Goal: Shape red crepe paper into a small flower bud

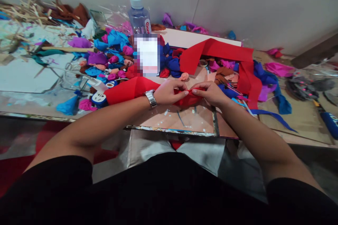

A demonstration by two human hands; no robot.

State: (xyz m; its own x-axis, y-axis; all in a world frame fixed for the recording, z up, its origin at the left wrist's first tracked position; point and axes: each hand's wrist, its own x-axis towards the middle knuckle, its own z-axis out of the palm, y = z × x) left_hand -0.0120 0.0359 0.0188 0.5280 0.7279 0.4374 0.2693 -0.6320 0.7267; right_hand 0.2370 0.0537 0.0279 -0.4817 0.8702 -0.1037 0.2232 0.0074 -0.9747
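Observation:
Between my two hands is a piece of red crepe-like material (188,101), pinched along its top edge. My left hand (170,92), with a silver watch on the wrist, grips it between thumb and fingers. Close beside it, my right hand (211,92) pinches the same piece, the thumbs nearly touching. A red strip (129,89) lies behind my left wrist. Another long red strip (227,51) curves over the pile beyond my right hand. How far the held piece continues under my fingers is hidden.
Crumpled blue, pink and purple pieces (116,38) cover the table's middle. A clear bottle (139,19) stands behind them. At the left are a white power socket (99,98), green-handled pliers (39,59) and thin sticks (29,12). A blue strip (277,117) lies at the right.

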